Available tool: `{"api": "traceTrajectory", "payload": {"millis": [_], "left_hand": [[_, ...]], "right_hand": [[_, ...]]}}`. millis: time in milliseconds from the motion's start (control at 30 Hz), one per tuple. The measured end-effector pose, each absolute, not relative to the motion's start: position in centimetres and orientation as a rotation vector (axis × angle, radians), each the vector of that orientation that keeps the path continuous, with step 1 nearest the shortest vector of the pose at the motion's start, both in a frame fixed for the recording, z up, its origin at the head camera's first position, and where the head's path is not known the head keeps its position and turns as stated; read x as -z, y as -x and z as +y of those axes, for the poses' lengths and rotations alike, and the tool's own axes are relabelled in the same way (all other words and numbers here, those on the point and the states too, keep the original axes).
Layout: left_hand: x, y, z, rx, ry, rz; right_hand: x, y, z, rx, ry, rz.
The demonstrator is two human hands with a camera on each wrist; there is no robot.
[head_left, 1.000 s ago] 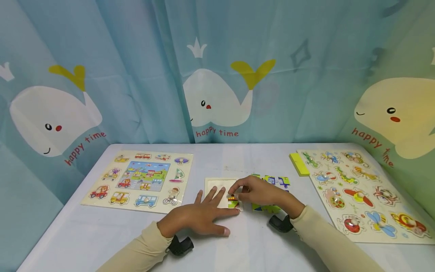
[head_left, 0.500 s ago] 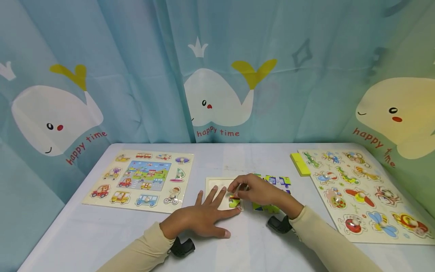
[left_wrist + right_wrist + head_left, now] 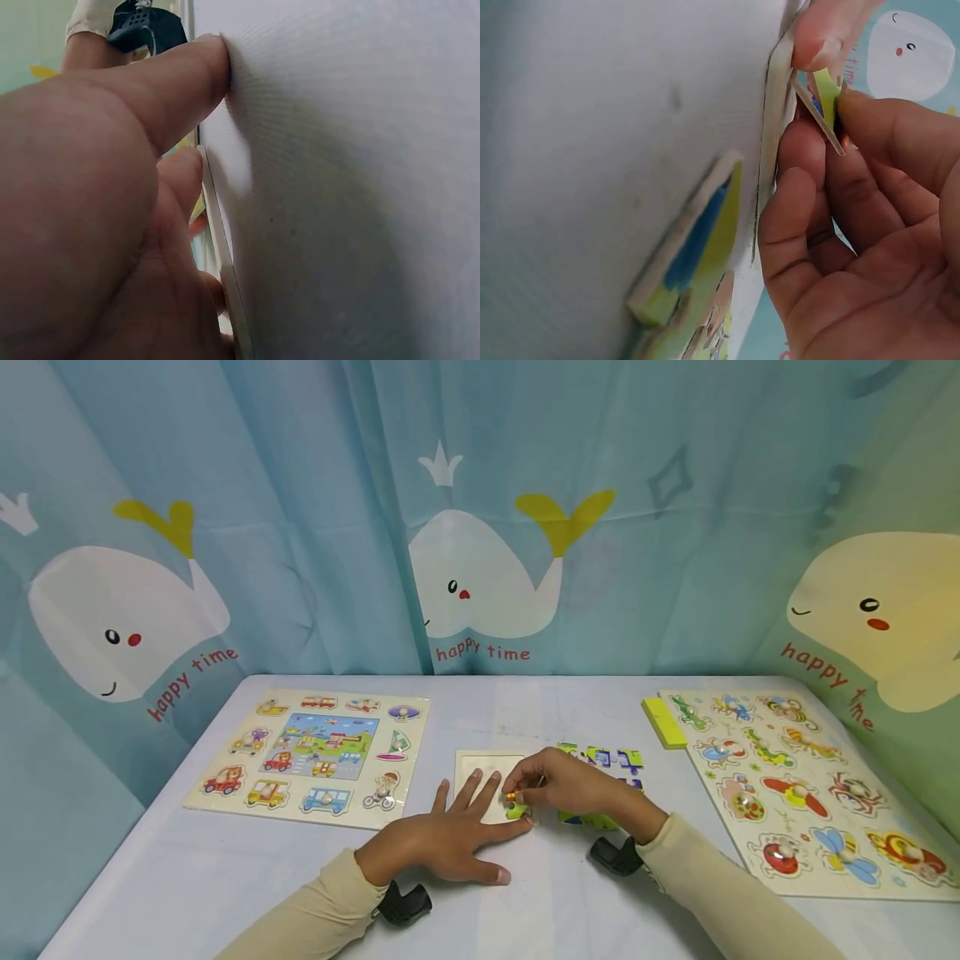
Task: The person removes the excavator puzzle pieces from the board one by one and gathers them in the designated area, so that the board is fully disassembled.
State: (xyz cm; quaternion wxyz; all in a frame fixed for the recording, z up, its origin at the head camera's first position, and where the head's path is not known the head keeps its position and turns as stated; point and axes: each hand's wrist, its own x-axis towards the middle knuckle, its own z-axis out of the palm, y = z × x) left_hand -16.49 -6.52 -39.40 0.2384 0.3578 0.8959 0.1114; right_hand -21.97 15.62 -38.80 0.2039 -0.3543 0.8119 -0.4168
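A small cream puzzle tray [image 3: 459,770] lies mid-table. My left hand [image 3: 453,845] rests across its near left side with fingers spread, the index fingertip at its near right corner and the thumb on the cloth. Over the tray's right part, my right hand [image 3: 568,783] pinches a green jigsaw piece [image 3: 516,811] with red and yellow on it, between thumb and fingers. In the right wrist view the piece [image 3: 826,96] stands tilted at the tray's edge [image 3: 774,105], close to a left fingertip. Several loose jigsaw pieces [image 3: 632,761] lie right of the tray, partly behind my right hand.
A vehicle peg board [image 3: 415,727] lies on the left of the table [image 3: 487,714]. At the right is an insect peg board [image 3: 813,878], with a yellow block [image 3: 663,724] at its far left corner. A whale-print curtain [image 3: 322,593] hangs behind.
The pinched jigsaw piece has been turned and tilted between my right fingers, over the same part of the tray. My left hand keeps its spread pose on the tray.
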Motion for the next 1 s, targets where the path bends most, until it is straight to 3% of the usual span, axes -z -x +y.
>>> {"api": "traceTrajectory", "payload": {"millis": [1000], "left_hand": [[39.6,16.6,-6.7,-0.341,-0.987,2.445]], "right_hand": [[37.6,21.9,21.1,1.146,0.862,2.372]]}}
